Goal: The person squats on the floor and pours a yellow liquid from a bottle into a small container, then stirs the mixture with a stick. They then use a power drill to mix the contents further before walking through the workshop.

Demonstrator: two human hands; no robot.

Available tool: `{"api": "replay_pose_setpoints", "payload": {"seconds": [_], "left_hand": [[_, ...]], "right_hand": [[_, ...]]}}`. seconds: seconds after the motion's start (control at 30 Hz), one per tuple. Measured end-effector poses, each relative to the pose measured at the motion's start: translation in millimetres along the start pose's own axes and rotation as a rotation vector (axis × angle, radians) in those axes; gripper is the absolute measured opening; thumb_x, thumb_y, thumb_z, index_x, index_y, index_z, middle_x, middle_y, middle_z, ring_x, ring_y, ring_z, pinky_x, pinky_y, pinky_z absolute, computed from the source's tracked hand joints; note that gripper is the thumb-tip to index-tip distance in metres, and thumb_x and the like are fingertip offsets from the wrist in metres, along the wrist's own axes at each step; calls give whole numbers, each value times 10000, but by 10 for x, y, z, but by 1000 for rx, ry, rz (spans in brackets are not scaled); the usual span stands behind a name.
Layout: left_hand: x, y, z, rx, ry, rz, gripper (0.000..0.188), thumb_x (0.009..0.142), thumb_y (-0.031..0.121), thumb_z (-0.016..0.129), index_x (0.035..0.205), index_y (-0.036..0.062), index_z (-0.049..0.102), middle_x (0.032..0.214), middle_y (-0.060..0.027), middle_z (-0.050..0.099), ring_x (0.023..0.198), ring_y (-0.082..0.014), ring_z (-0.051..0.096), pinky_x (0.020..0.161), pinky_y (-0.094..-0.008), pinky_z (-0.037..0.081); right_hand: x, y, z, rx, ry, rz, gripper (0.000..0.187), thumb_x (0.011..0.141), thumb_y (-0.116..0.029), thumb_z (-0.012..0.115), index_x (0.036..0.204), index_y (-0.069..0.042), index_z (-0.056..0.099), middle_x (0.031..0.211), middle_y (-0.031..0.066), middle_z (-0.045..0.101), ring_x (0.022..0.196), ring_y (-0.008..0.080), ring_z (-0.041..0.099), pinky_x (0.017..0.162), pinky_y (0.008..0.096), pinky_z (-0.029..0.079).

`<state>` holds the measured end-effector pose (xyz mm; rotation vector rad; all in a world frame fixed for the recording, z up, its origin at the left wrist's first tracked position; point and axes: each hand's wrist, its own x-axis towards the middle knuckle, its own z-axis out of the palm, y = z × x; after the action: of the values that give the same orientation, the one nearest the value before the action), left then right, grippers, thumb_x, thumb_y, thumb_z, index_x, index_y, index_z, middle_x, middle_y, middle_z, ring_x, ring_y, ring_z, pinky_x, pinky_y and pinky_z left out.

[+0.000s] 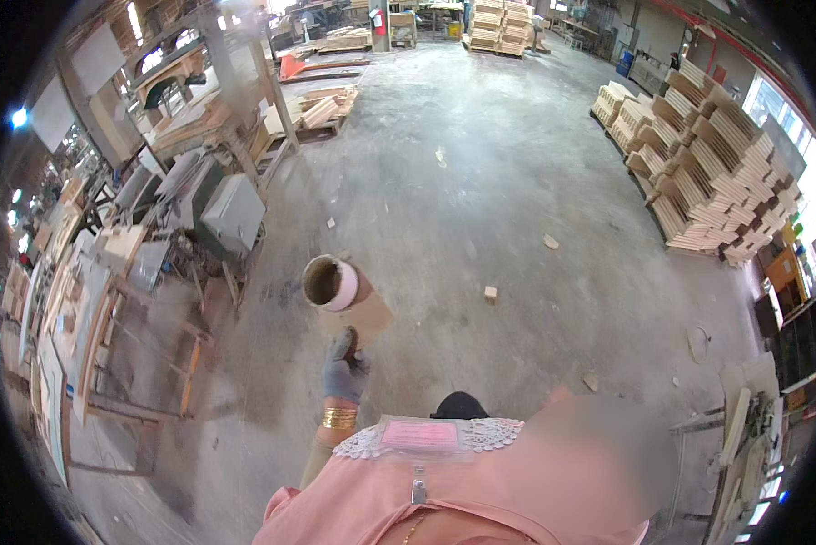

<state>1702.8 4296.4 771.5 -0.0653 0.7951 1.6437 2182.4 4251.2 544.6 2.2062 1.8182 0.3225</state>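
Observation:
My left hand (345,371), in a grey glove with darkened fingers and gold bangles at the wrist, reaches forward left of my body. Its fingers curl against the near side of an open round container (364,307), closed on it as far as the view shows. The container has a brownish body, a pale pink-white band near the mouth and a dark, stained inside; it tilts with the mouth up and to the left. My right hand does not show; a blurred patch covers the area right of my pink top.
At the left stand wooden workbenches (108,327) and a grey machine cabinet (233,213). Tall stacks of wooden pieces (721,159) rise at the right. Wood scraps, among them a small block (491,293), lie on the concrete floor (426,209). More pallets (499,27) stand far ahead.

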Motion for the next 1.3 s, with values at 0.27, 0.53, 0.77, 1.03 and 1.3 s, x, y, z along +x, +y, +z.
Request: {"api": "replay_pose_setpoints", "payload": {"seconds": [0.27, 0.53, 0.77, 1.03, 1.3], "left_hand": [[2567, 309, 1395, 116, -60, -4, 29, 811, 176, 597, 831, 175, 576, 739, 71, 556, 534, -63, 467, 447, -190, 356], [4963, 806, 2675, 0, 122, 95, 102, 809, 178, 599, 905, 145, 606, 687, 44, 563, 519, -76, 484, 441, -216, 357], [7210, 1254, 3354, 99, 142, 232, 70, 806, 186, 605, 841, 150, 557, 684, 27, 563, 476, -90, 465, 423, -234, 331], [10036, 1557, 4968, 123, 41, -107, 89, 800, 197, 615, 870, 159, 575, 597, 24, 509, 466, -92, 454, 417, -233, 339], [12791, 1384, 6545, -53, 129, -350, 72, 817, 159, 594, 881, 163, 561, 599, 28, 495, 485, -101, 460, 419, -232, 364]], "right_hand": [[1998, -569, 20, 594, -312, 1017, 211, 814, -168, 468, 823, -28, 626, 788, 99, 620, 721, 226, 591, 599, 328, 462], [6829, -2235, -932, 766, 184, 447, 203, 765, -149, 505, 723, -3, 640, 680, 92, 620, 647, 223, 596, 584, 346, 461], [9931, -4234, -2408, 1790, 160, 596, 244, 735, -136, 443, 719, 74, 565, 674, 123, 562, 616, 230, 496, 567, 363, 380], [11188, -4368, -1710, 1364, -74, 937, 253, 776, -160, 432, 720, 22, 599, 644, 127, 570, 568, 226, 505, 523, 378, 397], [12977, -4738, -1356, 892, -123, 897, 299, 778, -166, 428, 720, 64, 611, 723, 191, 619, 655, 315, 592, 544, 428, 423]]}}
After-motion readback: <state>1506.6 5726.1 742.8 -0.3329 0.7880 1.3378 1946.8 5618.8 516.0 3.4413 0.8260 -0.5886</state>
